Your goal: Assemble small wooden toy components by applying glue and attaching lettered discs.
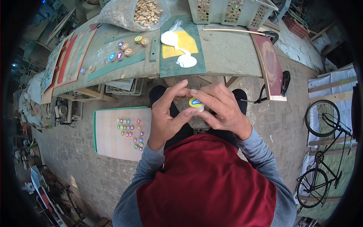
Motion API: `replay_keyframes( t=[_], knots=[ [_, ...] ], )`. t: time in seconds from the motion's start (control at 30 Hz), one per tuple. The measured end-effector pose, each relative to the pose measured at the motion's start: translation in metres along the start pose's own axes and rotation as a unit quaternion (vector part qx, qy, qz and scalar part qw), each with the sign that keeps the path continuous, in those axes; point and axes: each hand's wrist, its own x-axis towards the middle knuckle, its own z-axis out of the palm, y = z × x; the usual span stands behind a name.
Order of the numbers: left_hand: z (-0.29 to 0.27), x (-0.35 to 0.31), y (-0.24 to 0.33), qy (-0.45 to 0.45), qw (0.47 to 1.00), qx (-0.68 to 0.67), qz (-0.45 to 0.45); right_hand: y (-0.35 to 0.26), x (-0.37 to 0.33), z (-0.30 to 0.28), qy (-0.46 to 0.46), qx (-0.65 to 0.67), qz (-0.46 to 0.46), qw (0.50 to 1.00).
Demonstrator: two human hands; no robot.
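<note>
In front of my lap, both hands are closed round a small wooden peg with a yellow disc top (196, 102) that bears a blue mark. My right hand (221, 108) pinches it between thumb and forefinger. From the other side my left hand (168, 113) curls round, its thumb tip against the lower part of the peg. Several similar round-topped pieces (128, 52) in orange, blue, purple and yellow stand on the workbench (223, 53). White paste (186, 60) lies on a yellow sheet (185, 42) over a green board (165, 68) straight ahead.
A plastic bag of wooden bits (113, 15) and a grey crate (211, 19) stand at the bench's back. On the floor to the left, a pale board (109, 140) carries several coloured round pieces (128, 128). A bicycle (321, 155) is at the right.
</note>
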Motion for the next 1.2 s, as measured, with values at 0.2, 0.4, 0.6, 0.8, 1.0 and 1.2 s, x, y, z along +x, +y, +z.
replay_keyframes(
  t=[0.2,0.4,0.6,0.8,1.0,1.2],
  knots=[
    [-0.006,-0.001,0.001,0.002,1.000,0.011,0.027,0.009,-0.008,0.019,0.058,0.094,0.014,0.994],
    [-0.019,-0.005,0.000,-0.018,0.997,-0.058,-0.042,0.009,-0.016,0.033,0.059,0.145,0.077,0.985],
    [-0.030,-0.028,-0.007,-0.030,0.976,-0.174,-0.126,0.007,-0.015,0.046,0.031,0.194,0.098,0.976],
    [-0.038,-0.048,-0.008,0.025,0.963,-0.185,-0.196,0.012,-0.019,0.063,-0.043,0.290,0.147,0.945],
    [-0.046,-0.051,-0.008,0.013,0.993,0.101,-0.062,0.013,-0.030,0.080,-0.042,0.471,0.316,0.822],
    [-0.053,-0.064,-0.008,0.060,0.986,0.131,-0.079,0.009,-0.025,0.092,-0.072,0.447,0.296,0.841]
  ],
)
